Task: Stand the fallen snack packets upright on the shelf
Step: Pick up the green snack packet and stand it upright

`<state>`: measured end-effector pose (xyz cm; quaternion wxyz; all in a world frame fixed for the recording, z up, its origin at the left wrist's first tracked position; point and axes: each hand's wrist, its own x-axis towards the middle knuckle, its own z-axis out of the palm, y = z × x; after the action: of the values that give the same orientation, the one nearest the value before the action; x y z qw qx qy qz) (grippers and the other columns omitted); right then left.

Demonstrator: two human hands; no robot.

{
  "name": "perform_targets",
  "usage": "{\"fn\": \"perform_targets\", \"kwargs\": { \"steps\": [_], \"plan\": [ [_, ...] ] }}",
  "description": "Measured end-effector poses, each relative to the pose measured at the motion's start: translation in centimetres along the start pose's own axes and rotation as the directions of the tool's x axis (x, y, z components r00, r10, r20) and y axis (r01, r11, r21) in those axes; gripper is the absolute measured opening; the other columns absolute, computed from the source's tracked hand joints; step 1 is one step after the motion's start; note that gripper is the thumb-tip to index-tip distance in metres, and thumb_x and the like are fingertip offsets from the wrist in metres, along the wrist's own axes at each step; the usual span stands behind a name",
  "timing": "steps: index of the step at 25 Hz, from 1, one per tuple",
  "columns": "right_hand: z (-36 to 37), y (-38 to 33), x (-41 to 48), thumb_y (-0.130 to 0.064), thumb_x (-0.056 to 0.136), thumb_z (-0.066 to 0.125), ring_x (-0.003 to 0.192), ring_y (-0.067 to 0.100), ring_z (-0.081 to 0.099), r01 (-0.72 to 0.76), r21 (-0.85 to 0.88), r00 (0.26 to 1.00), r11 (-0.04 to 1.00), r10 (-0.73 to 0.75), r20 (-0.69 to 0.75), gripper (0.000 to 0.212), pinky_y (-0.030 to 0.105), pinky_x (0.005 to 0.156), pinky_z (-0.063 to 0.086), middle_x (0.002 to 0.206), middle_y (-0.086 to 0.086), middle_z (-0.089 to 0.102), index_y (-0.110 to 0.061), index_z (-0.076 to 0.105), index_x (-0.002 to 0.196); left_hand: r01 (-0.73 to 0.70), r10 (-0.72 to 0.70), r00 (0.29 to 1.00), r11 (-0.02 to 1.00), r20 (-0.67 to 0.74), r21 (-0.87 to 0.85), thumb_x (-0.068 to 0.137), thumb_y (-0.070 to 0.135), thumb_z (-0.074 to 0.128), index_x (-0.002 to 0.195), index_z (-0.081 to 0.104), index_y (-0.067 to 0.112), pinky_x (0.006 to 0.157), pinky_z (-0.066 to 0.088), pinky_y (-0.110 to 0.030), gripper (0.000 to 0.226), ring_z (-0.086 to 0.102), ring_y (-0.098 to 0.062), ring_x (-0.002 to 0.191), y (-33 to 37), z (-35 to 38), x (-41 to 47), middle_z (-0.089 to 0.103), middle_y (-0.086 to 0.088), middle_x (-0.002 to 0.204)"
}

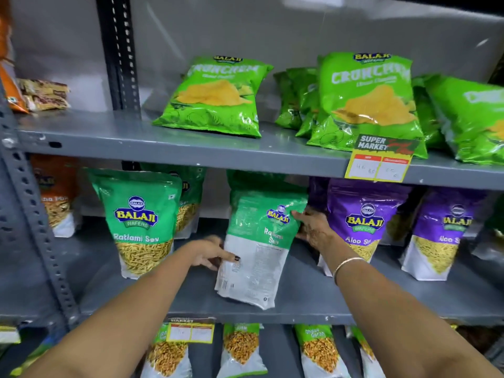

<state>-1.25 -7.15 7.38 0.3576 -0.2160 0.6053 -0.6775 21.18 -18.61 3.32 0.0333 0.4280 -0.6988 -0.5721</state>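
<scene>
A green and white Ratlami Sev packet stands tilted on the middle shelf, its back side partly turned toward me. My left hand grips its lower left edge with the thumb on the white part. My right hand holds its upper right edge. Another Ratlami Sev packet stands upright to the left. On the upper shelf, a green Crunchem chips bag leans back against the wall.
Purple Aloo Sev packets stand just right of my right hand. More green chips bags lean on the upper shelf behind a yellow price tag. A grey slotted upright runs down the left. Several packets stand on the lowest shelf.
</scene>
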Motion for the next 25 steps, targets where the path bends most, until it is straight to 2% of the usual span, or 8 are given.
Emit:
{"fn": "perform_targets", "kwargs": {
  "steps": [3,7,11,14,17,19,21,25],
  "plan": [
    [1.4,-2.6,0.8,0.0,0.082,0.062,0.041,0.007,0.064,0.128,-0.047,0.991,0.991,-0.125,0.054,0.015,0.022,0.038,0.053,0.072,0.003,0.065,-0.009,0.057,0.094,-0.135,0.117,0.978,0.986,-0.174,-0.094,0.066,0.004,0.079,0.113,0.057,0.006,0.088,0.054,-0.041,0.051,0.062,-0.026,0.106,-0.1,0.4,1.7,0.066,-0.013,0.116],
    [2.0,-1.8,2.2,0.006,0.082,0.059,0.044,0.003,0.065,0.174,-0.08,0.978,0.982,-0.162,0.134,0.018,0.021,0.044,0.056,0.051,-0.011,0.07,-0.012,0.06,0.08,-0.186,0.16,0.88,0.982,-0.447,-0.015,0.06,0.006,0.083,0.117,0.059,0.001,0.084,0.049,-0.029,0.063,0.063,-0.029,0.109,-0.6,2.0,3.7,0.067,-0.015,0.12],
    [2.3,-0.6,2.7,0.005,0.082,0.061,0.051,0.0,0.064,0.184,-0.091,0.976,0.979,-0.17,0.135,0.02,0.017,0.049,0.053,0.054,-0.014,0.07,-0.014,0.061,0.077,-0.214,0.128,0.845,0.971,-0.52,-0.11,0.064,0.0,0.079,0.12,0.055,-0.001,0.079,0.045,-0.027,0.062,0.06,-0.031,0.111,-1.3,3.1,4.5,0.063,-0.019,0.124],
    [1.4,0.5,2.3,0.0,0.079,0.067,0.042,-0.007,0.057,0.159,-0.353,0.966,0.922,-0.072,0.249,0.012,0.011,0.042,0.043,0.061,-0.007,0.064,-0.007,0.06,0.086,-0.155,0.072,0.895,0.976,-0.44,-0.156,0.065,0.002,0.079,0.126,0.045,0.004,0.085,0.049,-0.035,0.07,0.057,-0.03,0.114,-1.5,2.4,4.7,0.059,-0.015,0.128],
    [0.7,4.4,2.4,-0.011,0.074,0.075,0.024,0.0,0.047,-0.064,-0.714,0.931,0.697,0.299,0.209,0.028,0.014,0.033,0.038,0.033,-0.003,0.053,-0.006,0.05,0.063,-0.053,-0.001,0.957,0.983,-0.291,-0.177,0.072,-0.004,0.069,0.132,0.033,0.009,0.085,0.051,-0.04,0.071,0.051,-0.027,0.117,-1.4,1.7,4.0,0.051,-0.015,0.133],
    [1.4,6.3,1.9,-0.011,0.079,0.069,0.027,0.003,0.05,-0.168,-0.659,0.888,0.733,0.403,0.222,0.023,0.012,0.036,0.034,0.047,0.004,0.054,-0.007,0.053,0.063,-0.016,-0.016,0.981,0.986,-0.192,-0.165,0.078,-0.009,0.056,0.136,0.029,0.011,0.09,0.049,-0.039,0.067,0.053,-0.026,0.113,-1.4,1.3,3.5,0.052,-0.013,0.127],
    [2.3,7.3,1.9,-0.008,0.081,0.066,0.033,0.004,0.052,-0.192,-0.575,0.917,0.795,0.354,0.184,0.022,0.012,0.039,0.031,0.058,0.006,0.054,-0.01,0.052,0.064,0.018,-0.033,0.997,0.979,-0.069,-0.204,0.084,-0.008,0.046,0.139,0.029,0.013,0.083,0.052,-0.034,0.062,0.059,-0.023,0.097,-1.4,0.6,2.8,0.058,-0.01,0.109],
    [1.9,6.4,0.9,-0.014,0.078,0.069,0.076,0.006,0.054,-0.076,-0.644,0.878,0.761,0.357,0.318,0.021,0.023,0.064,0.038,0.089,-0.005,0.059,-0.023,0.058,0.092,0.024,-0.009,0.997,0.976,0.071,-0.215,0.095,0.016,0.045,0.145,0.018,0.027,0.07,0.057,-0.028,0.057,0.066,-0.022,0.085,-2.2,0.4,1.9,0.062,-0.012,0.098]
  ]
}}
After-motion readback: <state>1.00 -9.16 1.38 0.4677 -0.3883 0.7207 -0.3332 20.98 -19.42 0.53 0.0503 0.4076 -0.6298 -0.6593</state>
